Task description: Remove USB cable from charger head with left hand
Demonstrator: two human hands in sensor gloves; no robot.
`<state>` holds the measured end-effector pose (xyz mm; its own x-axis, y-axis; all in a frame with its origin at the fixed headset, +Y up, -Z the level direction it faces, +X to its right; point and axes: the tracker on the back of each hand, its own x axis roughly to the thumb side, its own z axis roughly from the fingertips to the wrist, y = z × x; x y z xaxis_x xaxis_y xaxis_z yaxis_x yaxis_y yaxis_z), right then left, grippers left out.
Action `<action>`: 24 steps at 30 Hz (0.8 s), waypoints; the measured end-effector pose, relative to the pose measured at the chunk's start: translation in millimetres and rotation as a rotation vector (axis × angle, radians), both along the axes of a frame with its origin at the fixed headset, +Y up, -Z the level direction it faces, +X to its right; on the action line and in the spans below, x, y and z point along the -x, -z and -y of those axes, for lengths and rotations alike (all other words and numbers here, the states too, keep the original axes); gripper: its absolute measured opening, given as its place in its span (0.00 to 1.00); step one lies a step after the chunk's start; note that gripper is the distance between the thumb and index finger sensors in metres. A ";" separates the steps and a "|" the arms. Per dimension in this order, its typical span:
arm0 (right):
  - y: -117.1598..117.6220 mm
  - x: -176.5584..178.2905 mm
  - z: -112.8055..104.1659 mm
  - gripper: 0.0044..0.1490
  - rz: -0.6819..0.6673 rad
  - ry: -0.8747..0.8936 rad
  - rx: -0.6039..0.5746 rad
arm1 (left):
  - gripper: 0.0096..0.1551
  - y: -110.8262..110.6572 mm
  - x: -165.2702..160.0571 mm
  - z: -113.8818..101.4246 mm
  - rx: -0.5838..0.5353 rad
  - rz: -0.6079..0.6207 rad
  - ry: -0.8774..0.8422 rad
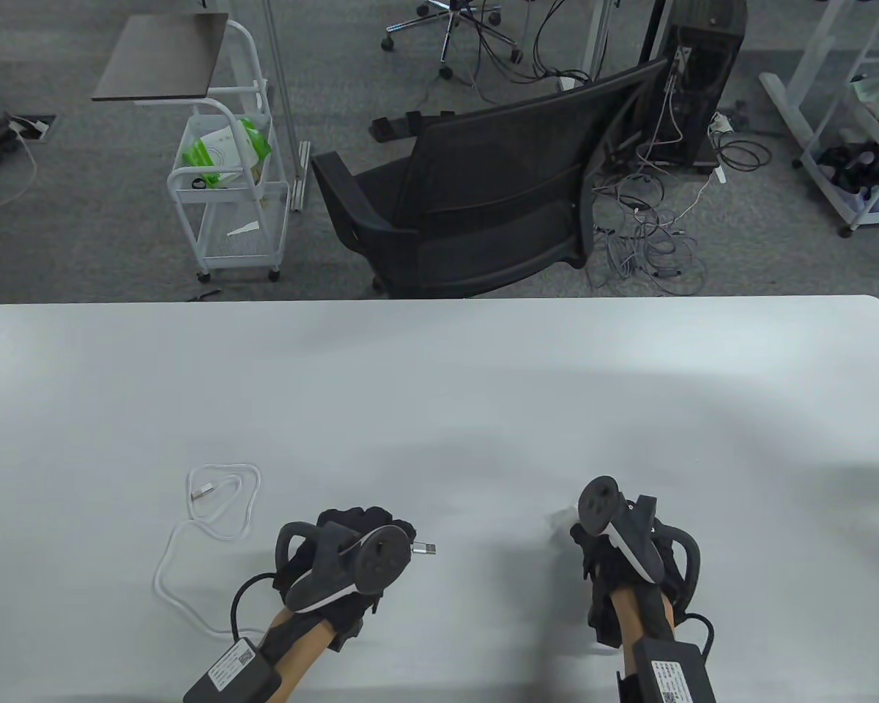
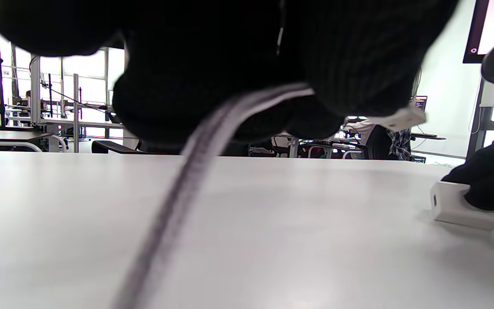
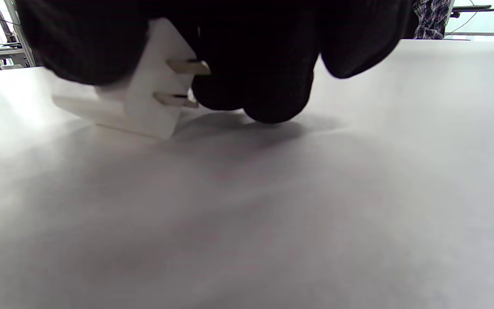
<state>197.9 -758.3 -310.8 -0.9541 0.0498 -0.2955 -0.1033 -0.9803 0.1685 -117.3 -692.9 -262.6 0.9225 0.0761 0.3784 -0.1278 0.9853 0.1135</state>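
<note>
My left hand (image 1: 366,534) grips the white USB cable (image 1: 212,512) near its metal USB plug (image 1: 423,548), which sticks out free to the right of the fingers. The plug (image 2: 401,116) is out of the charger. The cable (image 2: 195,171) trails back from my fist and loops on the table to the left. My right hand (image 1: 615,549) holds the white charger head (image 1: 562,521) down on the table; its empty port (image 2: 435,200) faces the left hand. In the right wrist view the charger (image 3: 144,98) shows two metal prongs (image 3: 187,66) under my fingers.
The white table (image 1: 439,381) spans the view, its far edge at mid-frame. A black office chair (image 1: 483,198) stands beyond that edge, with a white cart (image 1: 227,168) to its left.
</note>
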 end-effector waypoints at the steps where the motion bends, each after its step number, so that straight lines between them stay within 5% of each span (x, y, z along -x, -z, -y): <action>1: 0.0 0.0 0.4 0.40 0.003 0.012 -0.001 | 0.23 -0.3 -0.7 0.0 -0.003 0.005 0.001; 24: 3.2 -1.1 8.4 0.38 0.026 -0.013 0.064 | 0.24 1.7 -2.5 3.7 0.012 0.002 0.015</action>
